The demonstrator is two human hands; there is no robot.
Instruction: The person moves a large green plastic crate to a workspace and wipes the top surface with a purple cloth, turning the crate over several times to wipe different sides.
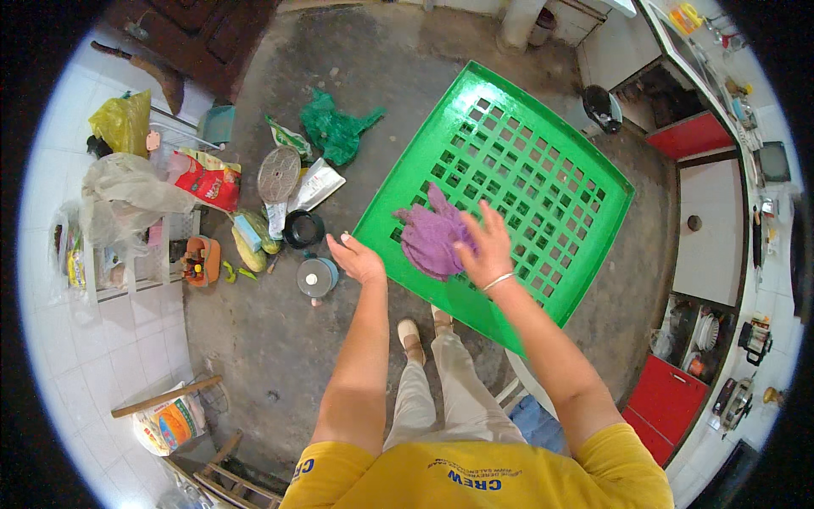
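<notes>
I hold a large green plastic lattice tray (pixel 543 144) in front of me, tilted over the floor. My left hand (pixel 356 257) grips its near left edge. My right hand (pixel 483 246) presses a purple cloth (pixel 431 237) flat against the tray's gridded surface, fingers spread over the cloth. My legs and beige shoes show below the tray.
On the concrete floor to the left lie a green plastic bag (pixel 335 129), a round sieve (pixel 278 175), a black pot (pixel 303 229), a lidded pot (pixel 316 276), vegetables and a red packet (pixel 208 180). A wire rack with bags stands far left. Red cabinets (pixel 670 399) line the right.
</notes>
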